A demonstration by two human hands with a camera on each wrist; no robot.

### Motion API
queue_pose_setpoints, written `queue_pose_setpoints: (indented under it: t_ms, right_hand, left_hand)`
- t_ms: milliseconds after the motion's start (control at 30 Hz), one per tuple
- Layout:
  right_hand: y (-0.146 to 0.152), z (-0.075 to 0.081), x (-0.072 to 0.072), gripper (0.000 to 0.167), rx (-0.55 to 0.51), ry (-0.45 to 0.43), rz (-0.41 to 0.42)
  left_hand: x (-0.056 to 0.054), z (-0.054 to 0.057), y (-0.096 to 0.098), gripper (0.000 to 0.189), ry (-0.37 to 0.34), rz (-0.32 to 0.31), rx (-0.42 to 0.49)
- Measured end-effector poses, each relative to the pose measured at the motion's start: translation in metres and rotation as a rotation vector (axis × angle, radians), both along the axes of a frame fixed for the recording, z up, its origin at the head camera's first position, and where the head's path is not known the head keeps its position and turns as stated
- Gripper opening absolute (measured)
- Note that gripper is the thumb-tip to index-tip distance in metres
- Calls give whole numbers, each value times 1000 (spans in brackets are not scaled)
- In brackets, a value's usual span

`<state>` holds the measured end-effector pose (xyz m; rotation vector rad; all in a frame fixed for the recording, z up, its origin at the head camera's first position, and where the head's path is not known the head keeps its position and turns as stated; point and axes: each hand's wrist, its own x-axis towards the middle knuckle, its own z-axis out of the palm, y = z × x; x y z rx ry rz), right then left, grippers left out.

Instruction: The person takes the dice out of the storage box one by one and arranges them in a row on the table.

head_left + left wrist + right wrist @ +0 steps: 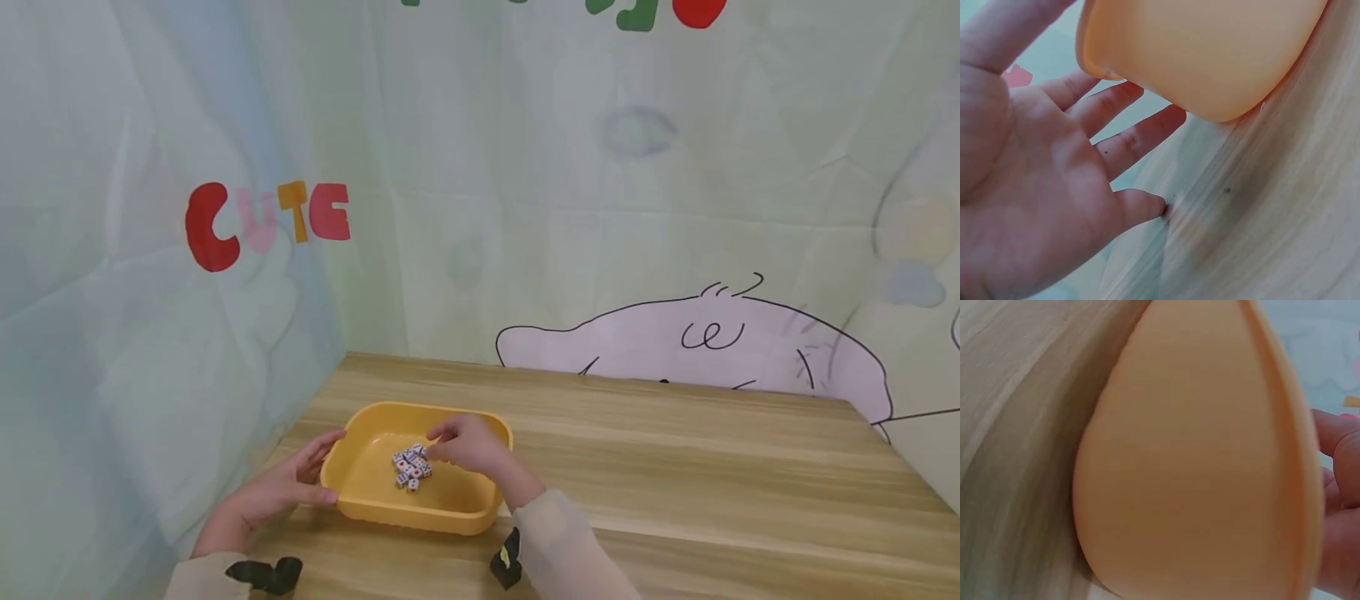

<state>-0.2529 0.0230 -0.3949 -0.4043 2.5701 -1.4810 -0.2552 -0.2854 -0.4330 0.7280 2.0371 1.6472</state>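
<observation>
A yellow plastic tub [360,492] with rounded corners sits on the wooden table. Inside it, left of the right hand, small white dice [412,468] with red and dark pips lie in a loose heap. My left hand [281,492] is at the tub's left end, thumb near the front corner and fingers along the outer wall; in the left wrist view its fingers [1138,140] are spread, with tips at the tub's side. Over the tub's right half, my right hand [472,446] reaches in, loosely bent fingers at the heap's right edge. The tub's wall partly hides this hand [1344,506] in the right wrist view.
The wooden table [675,483] stretches to the right of the tub. A printed cloth [600,208] hangs behind the table and another printed cloth [150,333] along its left side. Dark wrist straps [266,575] show at both sleeves.
</observation>
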Motion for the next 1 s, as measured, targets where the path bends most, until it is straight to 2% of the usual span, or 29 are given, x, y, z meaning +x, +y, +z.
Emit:
queue_pose_setpoints:
  t_ms: [267,500,667,1000]
  right_hand:
    - [-12,-15,-7,11,-69,-75,-71]
    - [-15,-23,-4,9,62,-109,-118]
    - [-16,-26,-3,10,140,-91,-125]
    - [-21,-29,-2,12,182,-65,-130]
  left_hand:
    - [-1,2,1,88,11,4,-17]
    - [2,4,2,88,7,35,-74]
    - [3,5,2,89,10,44,-102]
    - [4,4,3,90,-26,40,-81]
